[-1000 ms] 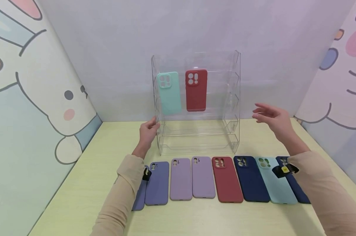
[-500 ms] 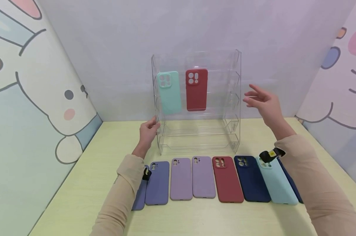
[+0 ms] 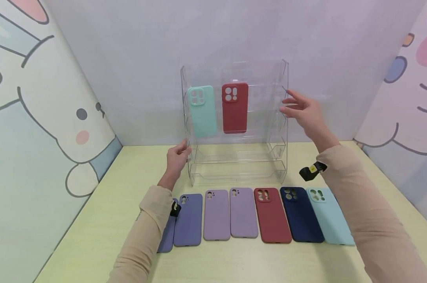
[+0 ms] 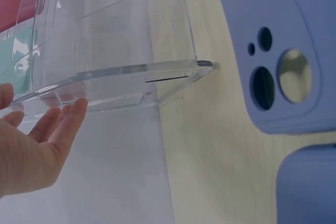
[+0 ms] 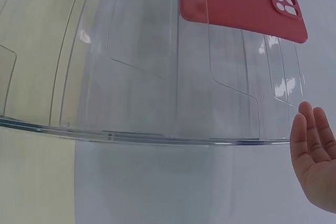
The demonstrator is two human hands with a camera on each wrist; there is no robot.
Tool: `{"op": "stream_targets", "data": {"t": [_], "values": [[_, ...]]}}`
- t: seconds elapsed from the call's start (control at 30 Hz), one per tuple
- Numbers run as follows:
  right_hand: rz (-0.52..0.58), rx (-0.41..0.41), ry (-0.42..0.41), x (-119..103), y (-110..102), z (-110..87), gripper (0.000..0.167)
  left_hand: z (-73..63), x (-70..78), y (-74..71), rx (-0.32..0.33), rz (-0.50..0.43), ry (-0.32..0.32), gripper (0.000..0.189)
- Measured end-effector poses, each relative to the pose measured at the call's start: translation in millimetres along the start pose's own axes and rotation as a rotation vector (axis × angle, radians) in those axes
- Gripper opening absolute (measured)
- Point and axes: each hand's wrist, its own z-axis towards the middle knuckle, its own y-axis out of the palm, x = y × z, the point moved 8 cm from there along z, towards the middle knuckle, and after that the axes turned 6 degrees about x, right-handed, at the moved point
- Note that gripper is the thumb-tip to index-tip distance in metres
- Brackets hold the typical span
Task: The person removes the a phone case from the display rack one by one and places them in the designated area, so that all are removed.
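Observation:
A clear acrylic tiered display rack (image 3: 238,173) stands on the table. It holds a mint phone case (image 3: 203,112) and, to its right, a red phone case (image 3: 235,108), both upright with camera holes at the top. My left hand (image 3: 177,158) is at the rack's lower left side, its extended fingers (image 4: 71,124) against the clear side panel. My right hand (image 3: 305,112) is raised at the upper right side; its fingertips overlap the rack's edge in the head view. In the right wrist view, its fingers (image 5: 311,135) are nearly straight beside the panel's end, holding nothing.
A row of phone cases lies before the rack: bluish-purple (image 3: 188,220), lilac (image 3: 217,215), another lilac (image 3: 243,213), red (image 3: 273,215), navy (image 3: 302,214) and mint (image 3: 330,216). My left forearm partly covers another bluish-purple case (image 3: 167,236). Cartoon-printed panels (image 3: 57,98) flank the table.
My right hand has moved up and left to the rack's right side; its forearm now hides the far-right navy case. My left hand and the cases have stayed in place.

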Motion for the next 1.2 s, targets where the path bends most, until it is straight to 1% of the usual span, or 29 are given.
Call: {"op": "stream_targets", "data": {"t": [0.17,0.23,0.43,0.73,0.97,1.2], "values": [[-0.024,0.001,0.006,-4,8,8.8,0.066,-0.5,0.3,-0.6,0.002,0.003,-0.009,0.041],[-0.026,-0.009,0.010,-5,12,11.3,0.067,-1.0,1.0,-0.4,0.000,0.002,-0.010,0.041],[-0.079,-0.056,0.046,-9,23,16.0,0.067,-2.0,1.9,0.1,0.002,0.000,-0.009,0.041],[-0.065,-0.076,0.036,-16,38,25.3,0.067,-3.5,3.0,0.5,0.003,-0.009,-0.003,0.041],[-0.187,-0.109,0.022,-18,58,32.2,0.066,-4.7,1.6,-2.2,0.007,0.005,0.005,0.041],[-0.231,-0.118,0.004,-18,77,38.0,0.064,-5.1,1.9,-3.9,0.009,0.000,0.010,0.041]]}}
